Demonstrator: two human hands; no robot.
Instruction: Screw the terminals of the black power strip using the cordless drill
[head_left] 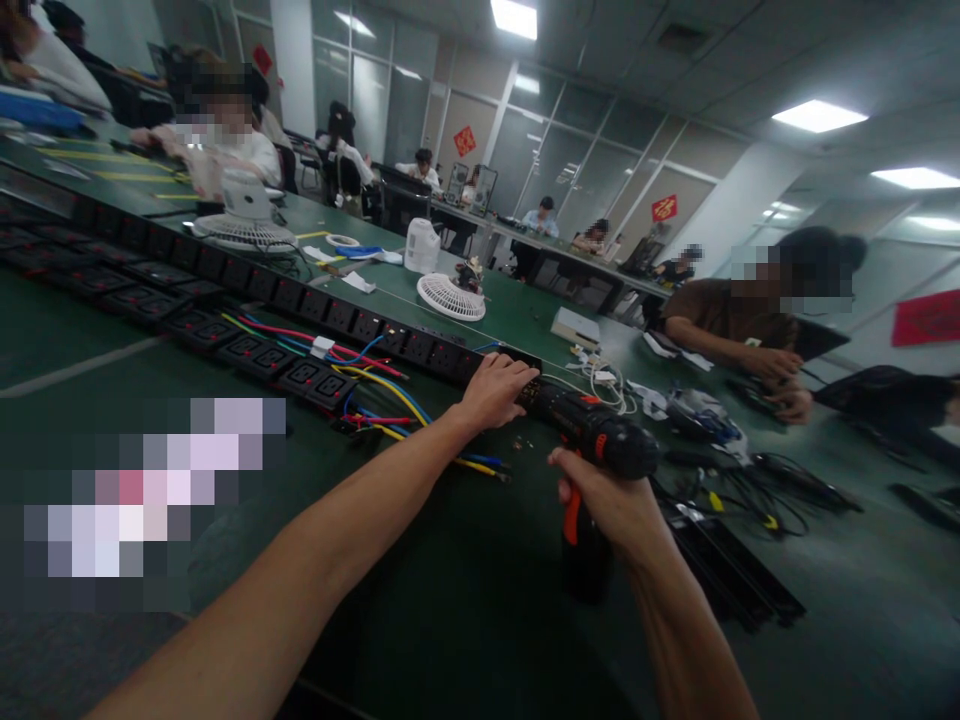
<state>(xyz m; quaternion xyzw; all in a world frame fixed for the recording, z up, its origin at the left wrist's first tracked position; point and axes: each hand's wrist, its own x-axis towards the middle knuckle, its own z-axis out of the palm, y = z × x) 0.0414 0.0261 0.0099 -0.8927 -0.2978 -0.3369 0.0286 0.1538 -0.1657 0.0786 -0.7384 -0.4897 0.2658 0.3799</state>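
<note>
A black and orange cordless drill (592, 432) is in my right hand (611, 495), the fingers closed around its grip. It points left, its front end close to the end of a long black power strip (341, 314). My left hand (496, 390) is wrapped over that end of the strip, just beside the front of the drill. The drill's tip and any screw there are hidden. Loose red, blue, yellow and green wires (397, 390) run along the strip's near side, by a row of black socket modules (311, 378).
A white fan grille (452, 297) and a white plastic housing (422, 246) stand beyond the strip. Black cables (757, 490) and long black channel pieces (739, 570) lie to the right. A co-worker's hands (784, 385) handle something dark at the right; other people sit farther back.
</note>
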